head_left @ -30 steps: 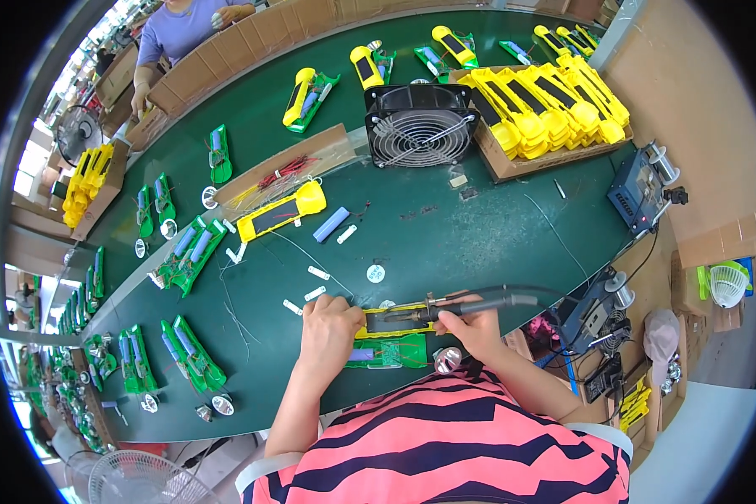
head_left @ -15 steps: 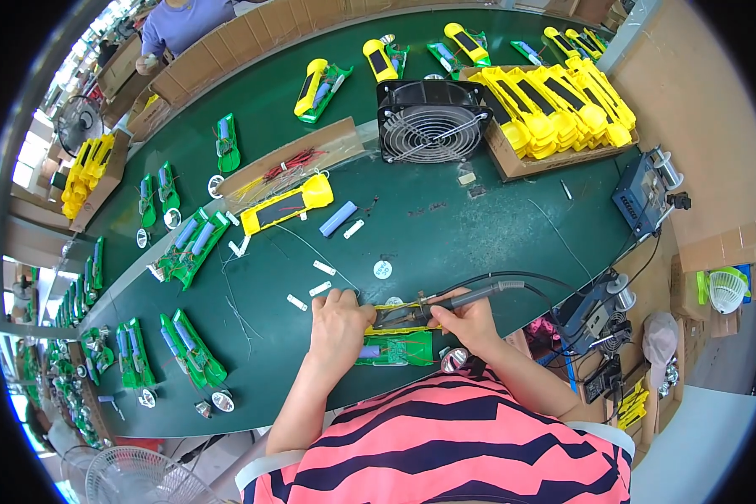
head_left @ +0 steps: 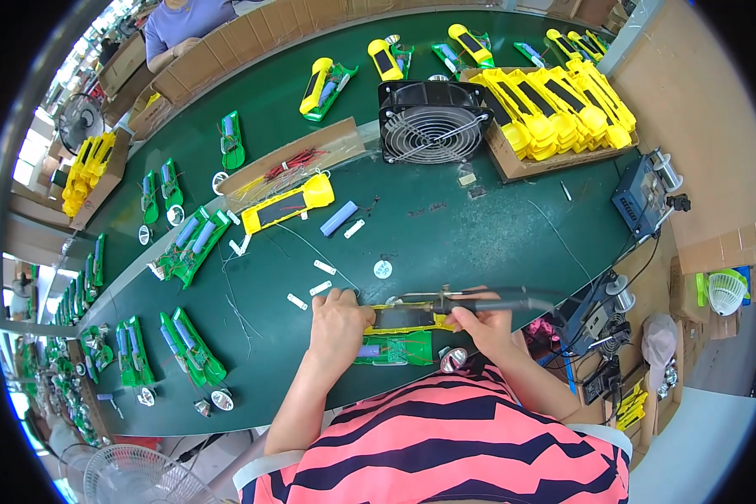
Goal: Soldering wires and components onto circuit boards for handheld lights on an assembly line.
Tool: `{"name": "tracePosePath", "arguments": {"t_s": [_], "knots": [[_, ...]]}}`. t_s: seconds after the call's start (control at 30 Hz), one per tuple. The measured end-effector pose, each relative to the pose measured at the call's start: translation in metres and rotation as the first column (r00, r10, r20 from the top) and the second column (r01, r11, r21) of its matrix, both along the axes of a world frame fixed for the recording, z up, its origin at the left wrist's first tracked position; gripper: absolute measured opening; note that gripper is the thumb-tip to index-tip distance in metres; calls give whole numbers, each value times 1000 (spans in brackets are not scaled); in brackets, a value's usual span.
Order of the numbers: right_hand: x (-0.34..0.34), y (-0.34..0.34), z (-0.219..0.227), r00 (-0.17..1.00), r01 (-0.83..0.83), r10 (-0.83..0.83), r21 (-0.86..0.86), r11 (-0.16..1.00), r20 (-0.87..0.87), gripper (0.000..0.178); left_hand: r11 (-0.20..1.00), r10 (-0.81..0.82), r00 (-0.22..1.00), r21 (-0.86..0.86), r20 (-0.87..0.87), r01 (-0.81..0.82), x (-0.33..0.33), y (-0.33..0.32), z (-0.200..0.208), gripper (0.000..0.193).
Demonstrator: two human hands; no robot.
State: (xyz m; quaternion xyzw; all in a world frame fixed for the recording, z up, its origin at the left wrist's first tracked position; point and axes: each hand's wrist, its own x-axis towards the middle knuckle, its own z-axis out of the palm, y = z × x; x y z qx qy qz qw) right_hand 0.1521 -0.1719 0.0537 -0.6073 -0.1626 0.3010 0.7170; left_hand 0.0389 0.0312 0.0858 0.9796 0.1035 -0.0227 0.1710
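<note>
- Green matting covers the long workbench, and from where I stand it is strewn with parts: a black fan faces up at the far side, beside a cardboard tray stacked with yellow housings.
- Head view, near edge: the left hand lies curled over the left end of a yellow housing, fingers pressed together and pinning it to the mat.
- The right hand is closed round the dark grip of a soldering iron, whose tip points left over the housing's dark panel.
- Just below the housing, touching it, lies a green circuit board; a small silver reflector sits by the right wrist.
- Compared with half a second and a second ago, both hands and the housing keep the same place; only the head has tipped a little, so the bench sits slightly differently in view.
- That steadiness suggests, in my judgement, that the joint is being held under the iron rather than a new part being fetched.
- Farther off, apart from the hands: another yellow housing by a shallow tray of red wires, a blue cylinder, and white slips.
- Another person's sleeve shows at the far end.
- A blue control box stands at the right edge.
</note>
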Motion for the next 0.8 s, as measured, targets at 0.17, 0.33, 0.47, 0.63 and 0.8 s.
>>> {"name": "tracePosePath", "arguments": {"t_s": [0.17,0.33,0.47,0.63,0.8], "knots": [[6,-14,23,791,-5,155,-247,969,592,26,1000,14,1000,-16,-2,-14,-1,1,1,6],[9,-19,22,728,27,196,-313,949,656,41,1000,15,1000,-14,-9,-15,1,1,0,5],[12,-22,20,724,-56,323,-415,908,609,48,1000,26,1000,-7,0,-26,2,1,0,4],[12,-26,7,742,-75,328,-414,907,584,52,999,42,999,-23,-3,-42,3,0,4,4],[13,-25,8,735,-78,333,-414,907,591,53,999,42,999,-10,-1,-42,2,0,3,4]]}}
